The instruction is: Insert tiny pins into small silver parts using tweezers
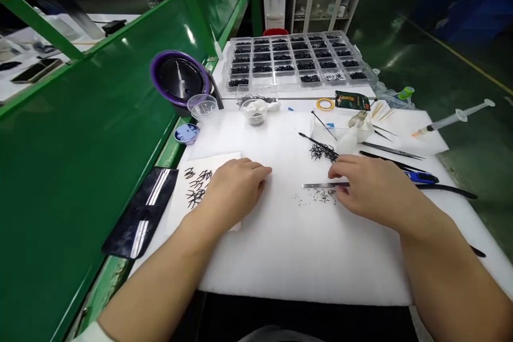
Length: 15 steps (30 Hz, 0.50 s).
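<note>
My left hand (242, 184) is over the white mat, at the right edge of a white sheet (218, 163) that carries rows of small forked black pieces (196, 184). Its fingers are pressed together with the thumb tucked underneath; what they hold, if anything, is hidden. My right hand (371, 187) has its index finger and thumb curled on either side of a thin flat metal strip (320, 186), whose right part disappears beneath the hand. Tiny dark bits (316, 196) are scattered just below the strip. A tangle of thin black pieces (323, 152) lies beyond my right fingers.
A clear compartment tray (266, 48) of black pieces stands at the back. Tweezers (393, 150), a syringe (457, 116) and a blue-handled tool (420, 177) are on the right. Small clear cups (202, 107) and a purple-rimmed black bowl (180, 77) stand back left, by a green partition (92, 133).
</note>
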### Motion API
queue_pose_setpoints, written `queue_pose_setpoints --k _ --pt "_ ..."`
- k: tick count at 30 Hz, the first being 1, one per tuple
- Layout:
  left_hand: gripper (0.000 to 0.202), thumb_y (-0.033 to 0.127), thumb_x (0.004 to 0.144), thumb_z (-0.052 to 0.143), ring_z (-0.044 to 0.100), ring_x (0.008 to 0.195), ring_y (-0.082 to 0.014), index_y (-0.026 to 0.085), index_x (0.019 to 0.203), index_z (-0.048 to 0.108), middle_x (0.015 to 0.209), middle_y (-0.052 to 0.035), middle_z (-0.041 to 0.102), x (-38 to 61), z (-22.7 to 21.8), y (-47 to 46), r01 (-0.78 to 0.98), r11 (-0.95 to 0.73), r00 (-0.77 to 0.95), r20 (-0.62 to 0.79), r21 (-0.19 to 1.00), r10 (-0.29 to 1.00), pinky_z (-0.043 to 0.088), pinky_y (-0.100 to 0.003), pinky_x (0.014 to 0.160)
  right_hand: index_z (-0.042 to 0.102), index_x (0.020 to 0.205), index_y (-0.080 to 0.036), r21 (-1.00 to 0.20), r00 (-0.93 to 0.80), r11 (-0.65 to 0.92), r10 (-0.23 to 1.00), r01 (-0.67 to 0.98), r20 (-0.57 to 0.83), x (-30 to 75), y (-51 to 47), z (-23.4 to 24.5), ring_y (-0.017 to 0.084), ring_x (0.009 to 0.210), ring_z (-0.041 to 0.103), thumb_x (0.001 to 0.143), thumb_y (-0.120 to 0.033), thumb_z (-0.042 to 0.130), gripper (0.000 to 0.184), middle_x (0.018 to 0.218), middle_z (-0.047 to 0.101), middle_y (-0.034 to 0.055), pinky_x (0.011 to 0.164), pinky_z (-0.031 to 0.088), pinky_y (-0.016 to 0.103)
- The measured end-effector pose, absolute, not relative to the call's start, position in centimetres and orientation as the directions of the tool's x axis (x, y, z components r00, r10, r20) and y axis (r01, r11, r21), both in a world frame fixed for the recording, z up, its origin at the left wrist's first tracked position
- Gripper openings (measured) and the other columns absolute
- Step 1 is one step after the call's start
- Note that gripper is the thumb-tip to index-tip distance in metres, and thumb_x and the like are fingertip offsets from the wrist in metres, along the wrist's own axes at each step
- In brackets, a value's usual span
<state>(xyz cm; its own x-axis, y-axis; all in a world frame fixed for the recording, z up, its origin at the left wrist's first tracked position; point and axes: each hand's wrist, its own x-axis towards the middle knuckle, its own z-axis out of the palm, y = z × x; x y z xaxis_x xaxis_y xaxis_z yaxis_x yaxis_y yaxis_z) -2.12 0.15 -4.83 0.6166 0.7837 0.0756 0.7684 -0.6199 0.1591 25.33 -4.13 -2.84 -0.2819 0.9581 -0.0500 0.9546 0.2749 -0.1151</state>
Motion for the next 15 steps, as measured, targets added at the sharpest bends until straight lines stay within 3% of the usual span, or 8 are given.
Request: queue_pose_setpoints --k 2,5,9,15 --pt "0.029 0.018 0.091 0.049 0.067 0.085 -0.0300 0.017 0.104 0.075 0.100 -0.0091 0.073 -2.3 -4.8 0.2 0.778 -0.608 0.601 0.097 0.159 0.793 0.049 -0.042 0.065 0.065 0.086 -0.023 -0.098 -0.254 0.243 0.960 0.965 -0.120 25.2 -4.0 -3.0 0.020 0.077 0.058 0.077 -0.014 0.051 0.019 0.090 0.066 -0.0012 0.058 0.030 0.034" --pt "0.025 0.022 0.092 0.053 0.067 0.085 -0.0254 0.017 0.106 0.074 0.097 -0.0052 0.073 -2.0 -4.7 0.2 0.734 -0.647 0.635 0.128 0.208 0.762 0.052 -0.041 0.072 0.061 0.083 -0.022 -0.107 -0.247 0.232 0.955 0.967 -0.162 24.9 -3.9 -3.2 0.020 0.075 0.057 0.075 -0.009 0.048 0.020 0.087 0.066 -0.0012 0.059 0.030 0.034" --pt "0.021 0.021 0.091 0.058 0.065 0.086 -0.0176 0.019 0.107 0.072 0.094 0.0002 0.072 -1.1 -4.5 -0.4 0.551 -0.771 0.782 0.125 0.320 0.610 0.052 -0.035 0.080 0.060 0.084 -0.022 -0.131 -0.243 0.223 0.954 0.966 -0.174 24.9 -3.7 -3.4 0.022 0.077 0.056 0.074 -0.009 0.050 0.020 0.088 0.065 0.0002 0.060 0.029 0.034" --pt "0.024 0.017 0.088 0.060 0.064 0.089 -0.0184 0.018 0.110 0.070 0.097 -0.0013 0.070 -0.6 -4.4 -1.0 0.498 -0.772 0.822 0.069 0.394 0.565 0.051 -0.035 0.081 0.059 0.075 -0.019 -0.274 -0.256 0.213 0.958 0.938 -0.132 25.7 -3.3 -3.6 0.020 0.073 0.052 0.066 -0.009 0.053 0.015 0.079 0.062 0.0024 0.060 0.033 0.033"
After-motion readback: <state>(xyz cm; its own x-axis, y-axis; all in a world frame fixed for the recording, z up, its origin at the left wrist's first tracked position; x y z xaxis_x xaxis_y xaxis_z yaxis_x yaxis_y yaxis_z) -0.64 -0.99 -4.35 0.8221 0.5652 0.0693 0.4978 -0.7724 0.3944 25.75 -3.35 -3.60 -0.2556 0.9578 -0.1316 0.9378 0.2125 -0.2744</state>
